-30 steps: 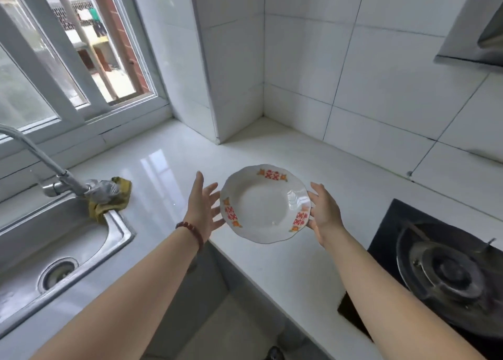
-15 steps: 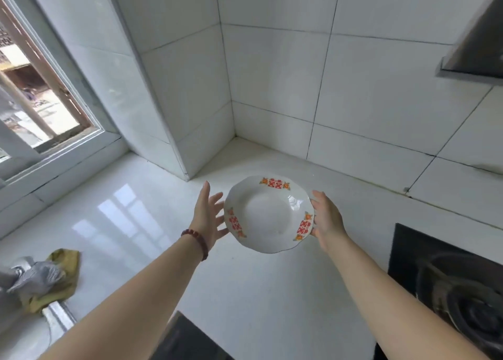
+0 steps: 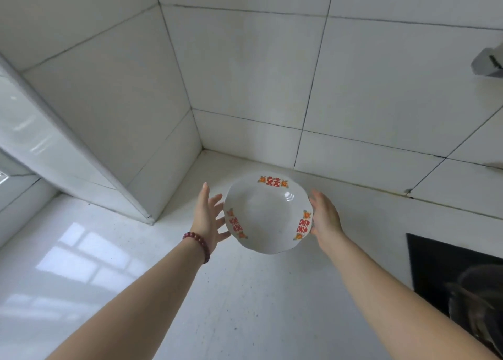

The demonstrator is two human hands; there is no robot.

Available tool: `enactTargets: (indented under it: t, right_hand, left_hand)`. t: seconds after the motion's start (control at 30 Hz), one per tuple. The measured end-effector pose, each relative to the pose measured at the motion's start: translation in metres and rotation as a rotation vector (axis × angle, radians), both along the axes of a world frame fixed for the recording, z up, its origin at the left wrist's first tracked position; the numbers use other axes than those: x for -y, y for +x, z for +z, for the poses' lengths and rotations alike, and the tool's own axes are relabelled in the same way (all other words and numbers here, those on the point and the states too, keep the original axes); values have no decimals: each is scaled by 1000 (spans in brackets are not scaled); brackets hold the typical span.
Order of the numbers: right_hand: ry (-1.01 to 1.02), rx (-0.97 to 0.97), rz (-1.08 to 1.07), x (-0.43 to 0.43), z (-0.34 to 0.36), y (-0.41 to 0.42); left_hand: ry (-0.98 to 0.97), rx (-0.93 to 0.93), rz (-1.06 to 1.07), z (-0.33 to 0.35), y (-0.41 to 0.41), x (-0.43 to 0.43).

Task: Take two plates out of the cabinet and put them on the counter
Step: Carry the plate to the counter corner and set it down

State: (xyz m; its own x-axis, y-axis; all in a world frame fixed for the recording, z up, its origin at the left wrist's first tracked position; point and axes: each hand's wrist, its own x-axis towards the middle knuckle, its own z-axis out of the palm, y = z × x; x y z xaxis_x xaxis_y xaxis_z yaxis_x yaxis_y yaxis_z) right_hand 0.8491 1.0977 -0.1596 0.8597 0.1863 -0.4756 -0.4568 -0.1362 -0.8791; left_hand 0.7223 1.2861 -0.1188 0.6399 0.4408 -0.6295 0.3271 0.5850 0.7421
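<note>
A white scalloped plate [image 3: 268, 214] with red and orange motifs on its rim hangs tilted above the white counter [image 3: 245, 305], close to the back corner of the tiled walls. My right hand [image 3: 325, 219] grips its right rim. My left hand [image 3: 208, 218], with a red bead bracelet at the wrist, has its fingers spread and the fingertips rest against the plate's left rim. No cabinet or second plate is in view.
A black stove top [image 3: 435, 267] lies at the right, with a dark pan at the lower right edge. A tiled wall column [image 3: 147, 212] juts onto the counter at the left. A metal hood corner [image 3: 487, 63] shows at the upper right.
Both hands have carried the plate away from the counter's front edge toward the back corner. The view has swung up and right, so the sink, tap and yellow cloth are gone.
</note>
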Motion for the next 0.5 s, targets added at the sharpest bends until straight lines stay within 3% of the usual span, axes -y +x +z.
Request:
enactTargets:
  t: [0.5]
  right_hand:
    - [-34,-18,-87,-32,-33,57]
  left_hand:
    - [-32,-29,0,-53,77,-35]
